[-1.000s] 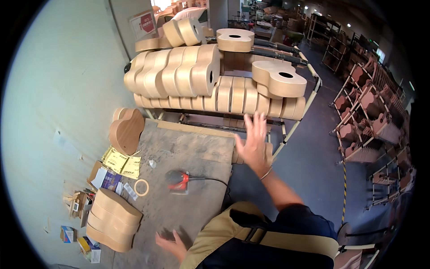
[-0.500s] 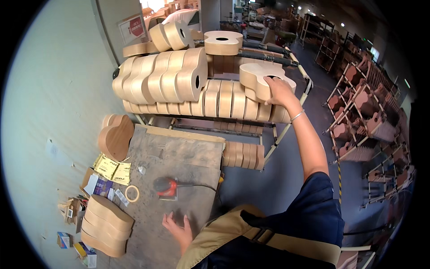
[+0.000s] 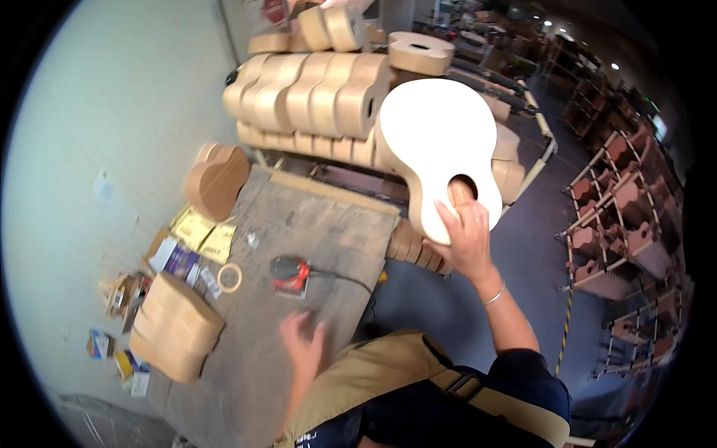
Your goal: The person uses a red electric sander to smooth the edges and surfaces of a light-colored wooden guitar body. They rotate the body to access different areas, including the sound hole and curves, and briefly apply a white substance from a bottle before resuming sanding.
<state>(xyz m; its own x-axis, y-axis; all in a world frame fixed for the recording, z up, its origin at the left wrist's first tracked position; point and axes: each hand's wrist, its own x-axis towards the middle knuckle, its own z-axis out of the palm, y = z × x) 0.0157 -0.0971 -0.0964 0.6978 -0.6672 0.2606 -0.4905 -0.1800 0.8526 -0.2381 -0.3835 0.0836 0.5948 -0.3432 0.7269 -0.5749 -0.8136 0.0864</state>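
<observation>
A pale guitar body (image 3: 441, 127) hangs in the air off the rack, its bright top turned toward me. My right hand (image 3: 470, 231) grips it by the round sound hole, with fingers inside the hole and the thumb on the top. My left hand (image 3: 302, 336) hovers over the near edge of the workbench (image 3: 328, 201), blurred, its fingers apart and nothing in them. Closest to that hand lies a red and black power sander (image 3: 291, 275), its cord running right.
Rows of guitar bodies (image 3: 306, 89) fill the rack behind the bench. A brown body (image 3: 216, 183), yellow sandpaper sheets (image 3: 203, 231), a tape ring (image 3: 229, 278) and stacked bodies (image 3: 175, 325) occupy the bench's left side. More loaded racks (image 3: 612, 224) stand right.
My right hand has lifted the guitar body off the rack, bringing it nearer and tipping its top toward me. The view has shifted; my left hand remains over the bench.
</observation>
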